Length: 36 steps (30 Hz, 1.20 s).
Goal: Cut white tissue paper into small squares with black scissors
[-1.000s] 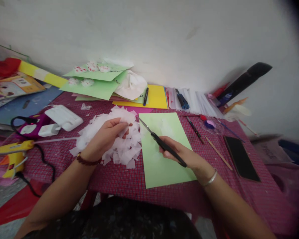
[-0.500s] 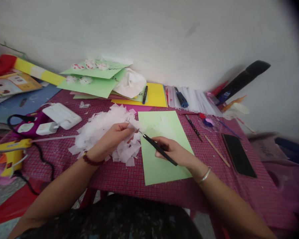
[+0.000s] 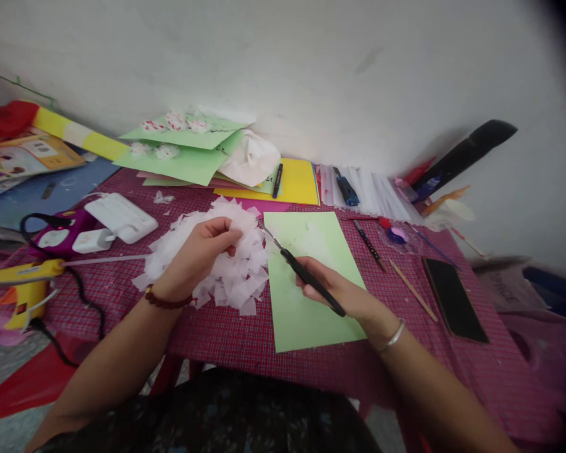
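My right hand (image 3: 327,284) is closed around the black handles of a pair of scissors (image 3: 306,277), whose thin metal blades point up and left over the edge of a light green sheet (image 3: 306,327). My left hand (image 3: 210,248) hovers over a loose pile of thin white paper pieces (image 3: 245,286), thumb and forefinger pinched together. A small white paper piece seems to be between those fingertips, though it blends with the pile. The blade tips are a short way right of the left fingers, not touching them.
A yellow glue gun (image 3: 28,289), white adapter (image 3: 129,217) and purple power strip (image 3: 61,233) lie left. Green cards with white blossoms (image 3: 183,157) are stacked at the back. A box cutter (image 3: 346,187), black pen (image 3: 368,244), wooden stick (image 3: 412,289) and phone (image 3: 455,300) lie right.
My left hand has drawn left and slightly up, away from the blades. The scissors have shifted a little right, so their tips no longer meet the left fingers.
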### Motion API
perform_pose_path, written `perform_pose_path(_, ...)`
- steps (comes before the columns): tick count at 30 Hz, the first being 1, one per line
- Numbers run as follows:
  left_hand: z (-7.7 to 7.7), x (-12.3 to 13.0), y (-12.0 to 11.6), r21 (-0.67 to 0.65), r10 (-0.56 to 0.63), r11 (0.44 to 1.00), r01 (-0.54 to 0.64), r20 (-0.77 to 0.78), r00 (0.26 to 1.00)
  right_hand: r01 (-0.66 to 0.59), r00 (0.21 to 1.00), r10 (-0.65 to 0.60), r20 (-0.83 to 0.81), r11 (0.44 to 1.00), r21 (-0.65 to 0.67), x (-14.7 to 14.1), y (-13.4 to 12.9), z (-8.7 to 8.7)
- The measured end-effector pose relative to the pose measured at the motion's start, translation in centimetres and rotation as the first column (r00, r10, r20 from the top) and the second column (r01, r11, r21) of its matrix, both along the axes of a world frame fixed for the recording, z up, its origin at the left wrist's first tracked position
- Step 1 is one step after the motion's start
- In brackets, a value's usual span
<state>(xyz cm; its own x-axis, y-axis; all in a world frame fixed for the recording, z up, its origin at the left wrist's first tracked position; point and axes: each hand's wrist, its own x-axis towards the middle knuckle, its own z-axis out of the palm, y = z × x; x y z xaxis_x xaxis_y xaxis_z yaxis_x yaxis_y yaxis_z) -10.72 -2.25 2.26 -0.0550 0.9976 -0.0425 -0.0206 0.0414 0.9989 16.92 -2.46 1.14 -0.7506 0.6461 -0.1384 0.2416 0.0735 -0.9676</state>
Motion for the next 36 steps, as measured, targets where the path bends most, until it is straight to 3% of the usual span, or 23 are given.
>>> perform_pose_path(3, -0.1, 0.3, 0.0, -0.014, 0.026, 1.0, -0.025, 0.095, 0.995, -0.02, 1.0, 0.021, 0.005, 1.0, -0.016, 0.1, -0.1, -0.1)
perform_pose_path(8, -0.7, 0.7, -0.2, -0.109, -0.149, 0.982, 0.153, 0.046, 0.988, -0.015, 1.0, 0.015, -0.007, 1.0, -0.022, -0.4, -0.3, -0.7)
perform_pose_path(12, -1.5, 0.8, -0.1, -0.155, -0.191, 0.969, 0.194, 0.038, 0.981, 0.024, 0.999, -0.025, -0.026, 0.998, -0.062, -0.8, -0.3, -1.0)
perform_pose_path(16, -1.7, 0.7, 0.0, -0.166, -0.18, 0.968, 0.189, 0.063, 0.982, 0.038, 0.999, -0.04, -0.033, 0.996, -0.079, -0.9, -0.3, -1.2)
perform_pose_path(20, -1.0, 0.7, -0.1, -0.151, -0.137, 0.977, 0.148, 0.077, 0.988, 0.001, 1.0, -0.002, -0.015, 1.0, -0.014, -0.4, -0.3, -0.7)
perform_pose_path(26, 0.1, 0.9, -0.3, -0.114, 0.008, 0.993, 0.044, 0.418, 0.908, 0.108, 0.994, -0.108, 0.021, 0.994, -0.001, 0.2, -0.1, 0.0)
perform_pose_path(31, -0.1, 1.6, -0.6, -0.061, -0.136, 0.982, 0.181, 0.443, 0.886, 0.077, 0.997, -0.077, 0.003, 0.996, -0.043, -0.5, -0.3, -0.5)
perform_pose_path(36, -1.3, 2.8, -1.0, -0.076, -0.183, 0.968, 0.24, 0.443, 0.878, 0.096, 0.993, -0.101, -0.062, 0.992, -0.085, -0.9, -0.7, -0.3)
